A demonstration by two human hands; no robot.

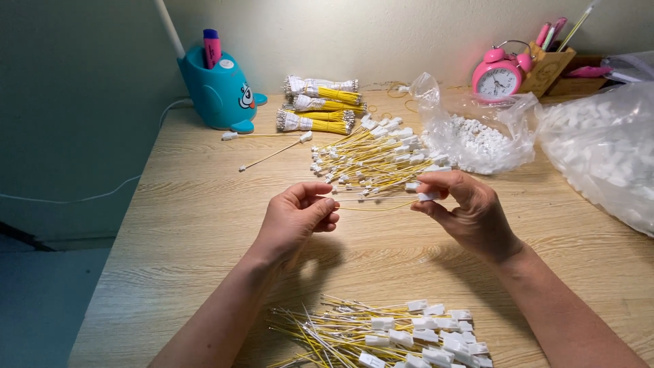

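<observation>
yellow wire (371, 206) light, floppy | left hand (298, 217) pinches its end | right hand (463, 210) pinches white plug (428, 196) | hold by plug, above near pile (381, 334)

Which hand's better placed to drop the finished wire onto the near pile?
Probably right. The right hand pinches the white connector end of the yellow wire, and the near pile has its connectors lying on that same side. The left hand only pinches the bare wire end.
</observation>
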